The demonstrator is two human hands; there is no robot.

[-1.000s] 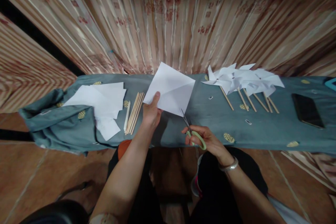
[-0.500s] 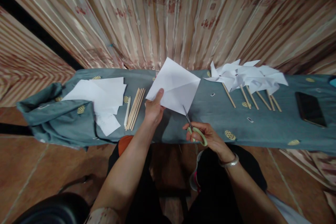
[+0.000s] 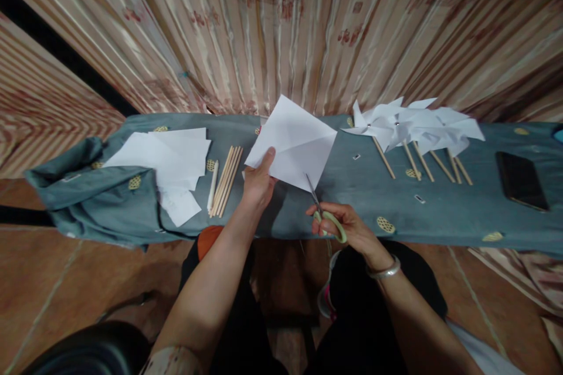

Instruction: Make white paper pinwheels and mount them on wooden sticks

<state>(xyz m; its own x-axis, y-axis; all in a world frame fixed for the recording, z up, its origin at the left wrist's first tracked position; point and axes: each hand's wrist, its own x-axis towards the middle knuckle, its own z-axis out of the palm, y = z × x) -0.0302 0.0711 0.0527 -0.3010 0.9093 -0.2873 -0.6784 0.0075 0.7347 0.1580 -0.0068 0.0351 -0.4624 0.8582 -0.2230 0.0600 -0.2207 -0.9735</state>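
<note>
A creased white square of paper is pinched at its left corner by my left hand, thumb on top. My right hand grips scissors with pale green handles, fingers through the loops. The blades lie over the corner of the paper nearest me, pointing up toward its middle. To the left of my left hand lie several wooden sticks and a white candle-like stick. Beyond my right hand rest several white paper pinwheels on wooden sticks.
A grey-green patterned cloth covers the narrow table. White paper sheets lie at the left beside bunched cloth. A black phone rests at the right. Patterned curtains hang right behind the table.
Almost nothing differs. The view has shifted very slightly; both hands, the paper and the scissors keep nearly the same places.
</note>
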